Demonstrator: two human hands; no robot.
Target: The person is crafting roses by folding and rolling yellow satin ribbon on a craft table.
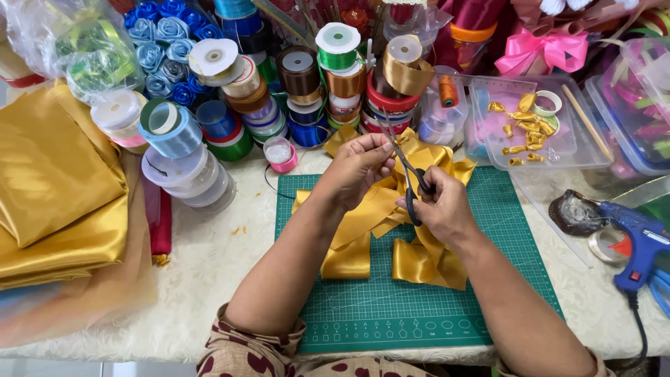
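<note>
My right hand point(440, 206) grips black-handled scissors point(407, 171), blades pointing up and away from me. My left hand point(359, 166) pinches a piece of gold satin ribbon point(380, 209) right at the blades. More gold ribbon lies in loose folds on the green cutting mat point(419, 300) under both hands, with cut ends hanging toward me.
Many ribbon spools point(300, 84) crowd the back of the table. Folded gold fabric point(56, 181) lies at the left. A clear tray point(537, 126) holds small gold pieces at the back right. A blue glue gun point(638, 244) rests at the right edge.
</note>
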